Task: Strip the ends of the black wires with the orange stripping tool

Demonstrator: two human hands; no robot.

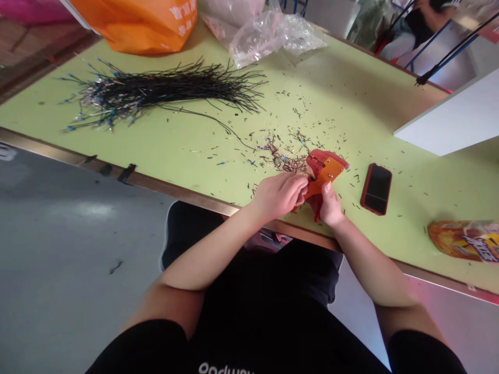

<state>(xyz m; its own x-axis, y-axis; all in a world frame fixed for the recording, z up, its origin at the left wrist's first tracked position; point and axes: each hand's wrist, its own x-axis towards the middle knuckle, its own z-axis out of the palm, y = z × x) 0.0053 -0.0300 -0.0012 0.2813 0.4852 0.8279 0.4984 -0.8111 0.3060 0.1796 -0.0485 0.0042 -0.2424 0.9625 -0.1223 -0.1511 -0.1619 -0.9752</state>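
Observation:
My right hand [331, 206] is wrapped round the handles of a red and orange wire stripper [330, 169] near the table's front edge. Right beside the tool, my left hand [281, 192] is closed with its fingertips at the stripper's side; what they pinch, if anything, is hidden. Behind both hands lies a heap of short black and copper-coloured wire offcuts [294, 164], with a few blue bits in it. Farther left, a thick bundle of black wires [171, 87] with blue ends rests on the table, and a few strands trail from it towards the heap.
On the green table [175, 156], a phone [376, 189] lies to the right, and a bottle [463, 240] lies beyond it. An orange bag [148, 26] and clear plastic bags [268, 34] sit at the back. A white panel [452, 114] juts in at right; a person [423, 23] sits behind.

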